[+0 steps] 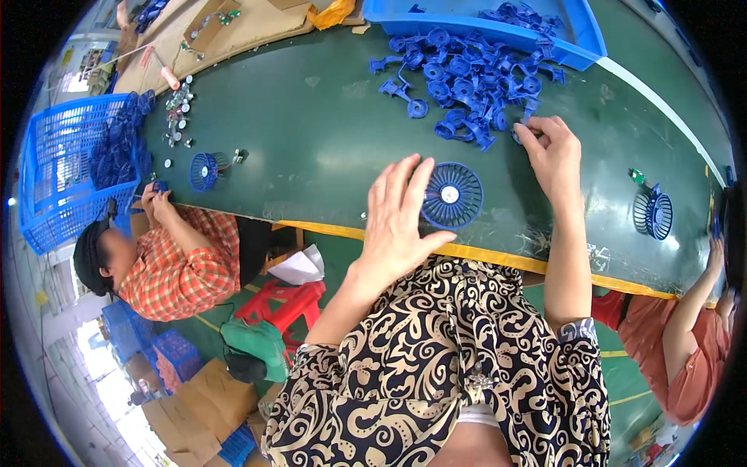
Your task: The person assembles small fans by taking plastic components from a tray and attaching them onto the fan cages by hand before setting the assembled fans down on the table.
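Observation:
A round blue slotted fan cage (pixel 452 195) with a whitish disc at its centre lies on the green table near the front edge. My left hand (pixel 397 208) rests against the cage's left side, its fingers stretched out and the thumb spread. To the right, my right hand (pixel 554 154) is at the near edge of a heap of blue plastic parts (pixel 459 74). Its thumb and fingertips pinch a small blue plastic part (pixel 517 136), mostly hidden by the fingers.
A blue tray (pixel 486 28) with more such parts stands behind the heap. Other fan cages with small boards lie at the left (pixel 204 171) and right (pixel 654 214). One co-worker (pixel 179 261) sits left beside a blue basket (pixel 74 194); another (pixel 669 342) is at the right.

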The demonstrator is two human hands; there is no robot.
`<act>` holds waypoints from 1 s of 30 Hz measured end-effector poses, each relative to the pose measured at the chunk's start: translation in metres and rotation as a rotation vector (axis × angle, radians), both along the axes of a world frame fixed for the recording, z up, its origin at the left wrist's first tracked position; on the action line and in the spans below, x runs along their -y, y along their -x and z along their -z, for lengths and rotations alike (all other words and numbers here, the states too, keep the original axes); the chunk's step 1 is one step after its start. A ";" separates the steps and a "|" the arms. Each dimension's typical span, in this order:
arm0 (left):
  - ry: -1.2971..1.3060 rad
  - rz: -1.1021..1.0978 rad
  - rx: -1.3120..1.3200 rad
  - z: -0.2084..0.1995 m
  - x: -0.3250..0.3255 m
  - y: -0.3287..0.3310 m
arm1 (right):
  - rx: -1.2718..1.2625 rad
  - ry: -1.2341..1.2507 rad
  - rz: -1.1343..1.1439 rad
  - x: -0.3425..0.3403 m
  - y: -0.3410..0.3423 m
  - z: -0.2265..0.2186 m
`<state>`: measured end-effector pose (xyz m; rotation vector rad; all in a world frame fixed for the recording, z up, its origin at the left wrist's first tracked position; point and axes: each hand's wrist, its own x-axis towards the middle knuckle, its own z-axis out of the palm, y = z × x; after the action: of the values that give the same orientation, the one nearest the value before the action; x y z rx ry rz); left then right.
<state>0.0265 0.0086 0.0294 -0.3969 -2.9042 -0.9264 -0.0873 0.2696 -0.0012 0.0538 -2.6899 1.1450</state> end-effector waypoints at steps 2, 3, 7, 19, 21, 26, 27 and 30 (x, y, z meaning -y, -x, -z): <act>0.049 -0.024 0.024 -0.001 0.014 0.001 | -0.069 0.052 0.020 -0.004 -0.005 0.004; 0.066 -0.037 0.035 0.001 0.021 0.001 | -0.064 0.050 0.018 -0.008 -0.010 0.003; 0.026 -0.065 0.082 0.001 0.039 0.002 | -0.309 -0.206 0.078 -0.020 -0.027 0.003; -0.018 -0.132 0.007 0.002 0.034 0.005 | -0.201 -0.211 -0.026 -0.025 -0.059 0.002; -0.022 -0.136 -0.006 0.001 0.034 0.006 | -0.176 -0.163 0.004 -0.027 -0.059 0.002; -0.024 -0.106 -0.049 0.005 0.035 0.007 | -0.087 -0.110 0.084 -0.040 -0.065 0.007; -0.024 -0.103 -0.047 0.006 0.034 0.007 | -0.073 -0.101 0.102 -0.041 -0.067 0.007; -0.027 -0.106 -0.048 0.004 0.033 0.006 | 0.006 -0.141 0.121 -0.039 -0.071 -0.003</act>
<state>0.0204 -0.0244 0.0255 -0.2568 -2.8343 -0.9264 -0.0163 0.3089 0.0018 -0.0881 -2.7328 0.9218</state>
